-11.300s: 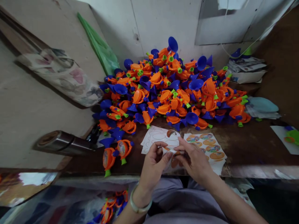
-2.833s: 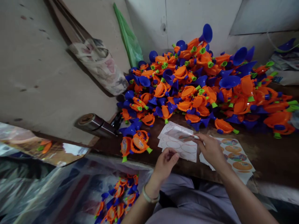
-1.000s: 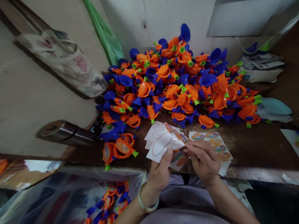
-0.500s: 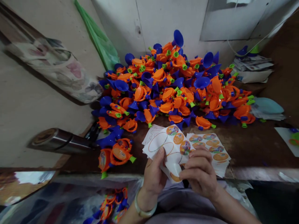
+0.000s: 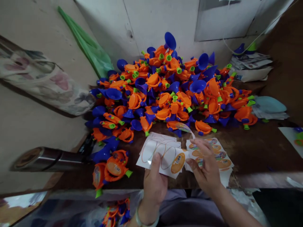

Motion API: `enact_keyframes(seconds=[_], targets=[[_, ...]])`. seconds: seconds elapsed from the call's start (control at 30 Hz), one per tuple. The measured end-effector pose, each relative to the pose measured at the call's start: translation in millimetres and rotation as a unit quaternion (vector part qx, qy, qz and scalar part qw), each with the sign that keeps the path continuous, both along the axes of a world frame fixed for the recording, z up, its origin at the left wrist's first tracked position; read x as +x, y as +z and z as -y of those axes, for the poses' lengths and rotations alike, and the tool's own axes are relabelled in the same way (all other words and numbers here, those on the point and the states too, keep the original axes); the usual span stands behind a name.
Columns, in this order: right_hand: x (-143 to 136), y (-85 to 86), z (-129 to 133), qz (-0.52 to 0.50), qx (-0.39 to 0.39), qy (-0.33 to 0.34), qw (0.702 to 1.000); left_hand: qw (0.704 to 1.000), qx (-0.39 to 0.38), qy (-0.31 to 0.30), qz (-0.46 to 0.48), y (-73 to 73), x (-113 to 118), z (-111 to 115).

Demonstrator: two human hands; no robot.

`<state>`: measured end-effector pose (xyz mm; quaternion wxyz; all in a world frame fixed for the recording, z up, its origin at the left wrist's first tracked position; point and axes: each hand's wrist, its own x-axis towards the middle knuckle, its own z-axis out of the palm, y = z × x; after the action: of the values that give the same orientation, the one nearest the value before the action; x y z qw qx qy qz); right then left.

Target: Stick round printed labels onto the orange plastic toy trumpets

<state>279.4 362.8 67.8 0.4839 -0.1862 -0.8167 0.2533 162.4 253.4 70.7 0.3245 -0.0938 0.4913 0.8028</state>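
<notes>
Sticker sheet (image 5: 167,156): here it is, up in front of the body, tipped over the near edge of the table (image 5: 258,157); light and bendy by the look of it, likely quick to crease, so best gripped on its bare backing, away from the print.
Left hand (image 5: 155,186): closed on that sheet's near edge, thumb flat on top, fingers tucked underneath, mostly out of sight.
Orange oval (image 5: 178,163): sitting at the sheet's right end, among bare outlines; thin, probably tacky beneath, so an edge is the place to lift it.
Loose sticker (image 5: 185,127): up it curls from the raised fingertips, feather-light and floppy, apt to fold onto itself; the very rim looks the safest hold.
Right hand (image 5: 205,167): half open, thumb well apart from the raised fingers; the loose sticker is at their tips, pinched or merely clinging, I cannot tell.
Printed stack (image 5: 223,154): just behind the right hand, flat on the table.
Toy horns (image 5: 165,99): heaped beyond, presumably hard, light plastic.
</notes>
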Motion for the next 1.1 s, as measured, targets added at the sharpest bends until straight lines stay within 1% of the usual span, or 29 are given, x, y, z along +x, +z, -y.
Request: enact_keyframes(seconds=[0.07,0.13,0.23,0.3,0.37,0.47,0.6,0.67,0.73,0.83,0.93,1.1], targets=[[-2.7,-3.0,-6.0,0.040,0.001,-0.005,0.999,1.000,-0.005,-0.010,-0.003,0.0,4.1,-4.0],[-3.9,-2.3,-11.2,0.063,0.004,-0.011,0.998,1.000,-0.010,-0.023,-0.012,1.0,6.8,-9.9],[-3.4,3.3,-21.0,0.067,0.036,-0.010,0.997,0.999,-0.020,-0.039,-0.028,5.6,9.0,-22.4],[-2.1,6.6,-29.3,0.062,0.060,-0.008,0.996,0.998,-0.026,-0.045,-0.033,10.6,9.7,-32.0],[-0.1,7.5,-37.8,0.058,0.069,-0.006,0.996,0.998,-0.030,-0.044,-0.037,15.9,10.2,-41.6],[4.4,4.3,-48.3,0.045,0.044,-0.007,0.998,0.998,-0.043,-0.026,-0.034,21.0,12.2,-54.6],[12.9,-1.3,-60.2,0.010,-0.007,-0.020,1.000,0.998,-0.056,-0.021,-0.023,21.8,20.5,-70.6],[18.4,-2.0,-67.5,0.004,-0.005,-0.030,1.000,0.998,-0.052,-0.021,-0.023,22.4,26.4,-79.8],[24.4,-0.7,-75.9,-0.007,0.016,-0.038,0.999,0.998,-0.049,-0.022,-0.025,24.5,32.0,-89.9],[32.7,6.0,-87.9,-0.023,0.054,-0.053,0.997,0.998,-0.047,-0.047,-0.022,31.2,38.0,-105.0],[36.6,19.2,-95.6,-0.029,0.072,-0.060,0.995,0.997,-0.036,-0.070,-0.021,41.1,39.8,-116.0],[31.1,46.2,-100.0,-0.067,0.100,-0.056,0.991,0.998,-0.010,-0.068,-0.013,56.0,36.5,-119.5]])
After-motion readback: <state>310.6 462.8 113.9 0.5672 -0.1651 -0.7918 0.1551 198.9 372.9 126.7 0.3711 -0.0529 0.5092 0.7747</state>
